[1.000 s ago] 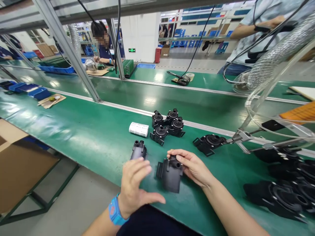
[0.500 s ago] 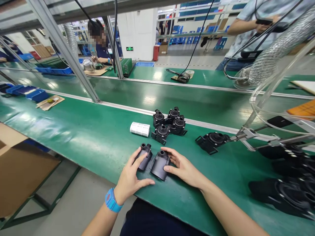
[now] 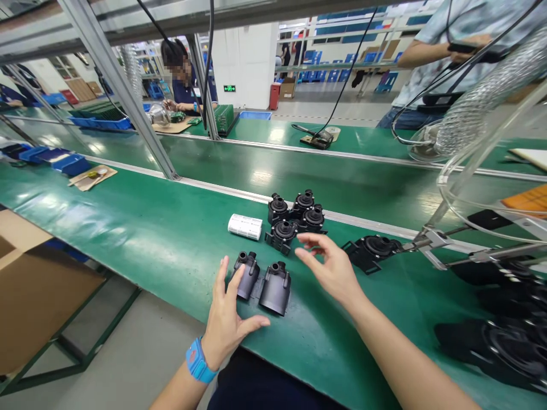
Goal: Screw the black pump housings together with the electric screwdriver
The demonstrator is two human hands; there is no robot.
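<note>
Two black cylindrical pump bodies lie side by side on the green bench, a left pump (image 3: 247, 280) and a right pump (image 3: 274, 291), their short pipe stubs pointing away from me. My left hand (image 3: 228, 310) is open beside the left pump, fingers spread along its outer side; whether the fingertips touch it I cannot tell. Off the right pump, my right hand (image 3: 331, 265) hovers with fingers apart and nothing in them. It is near a cluster of several upright black pumps (image 3: 285, 230). A white roll of printed labels (image 3: 245, 226) lies left of that cluster.
Another black pump (image 3: 374, 250) sits to the right, near a metal fixture arm (image 3: 431, 245). More black pumps (image 3: 491, 347) crowd the right edge. A cardboard box (image 3: 25, 296) stands left of the bench. Across the line are a seated person (image 3: 182, 80) and a standing person (image 3: 427, 62).
My right hand has let go of the right pump and moved up and right, toward the pump cluster. My left hand has opened slightly beside the left pump.
</note>
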